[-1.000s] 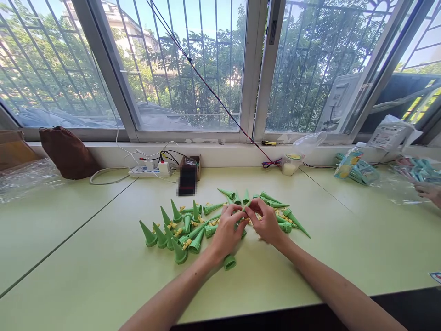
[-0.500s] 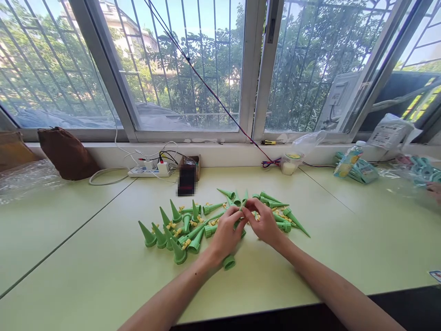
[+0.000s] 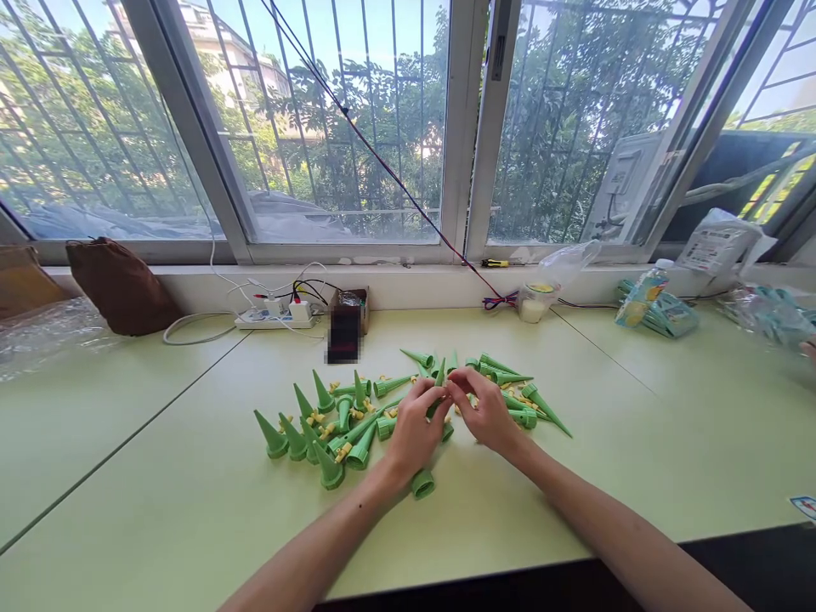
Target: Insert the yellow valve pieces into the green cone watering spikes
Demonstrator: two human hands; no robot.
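Note:
My left hand (image 3: 416, 425) is closed around a green plastic watering spike (image 3: 441, 372), whose pointed tip rises above the fingers. Pinched fingertips of my right hand (image 3: 485, 411) meet the side of that spike; whatever they hold is too small and covered to make out. Around both hands lie many more green spikes, some standing on their wide ends like the spike (image 3: 330, 466) at the left, others on their sides like the spike (image 3: 548, 410) at the right. Small yellow valves (image 3: 342, 452) are scattered among them. Below my left wrist sits a short green spike end (image 3: 422, 484).
Along the window wall are a brown bag (image 3: 121, 285), a power strip (image 3: 274, 317) with cables, a small box (image 3: 357, 308), a plastic cup (image 3: 534, 304) and a bottle (image 3: 643, 293). Another person's hand (image 3: 809, 348) shows at the right edge. The table's front edge runs below my forearms.
The spike in my left hand has turned more upright, and my right fingertips have shifted down along its side. The other person's hand has moved slightly out of view at the right.

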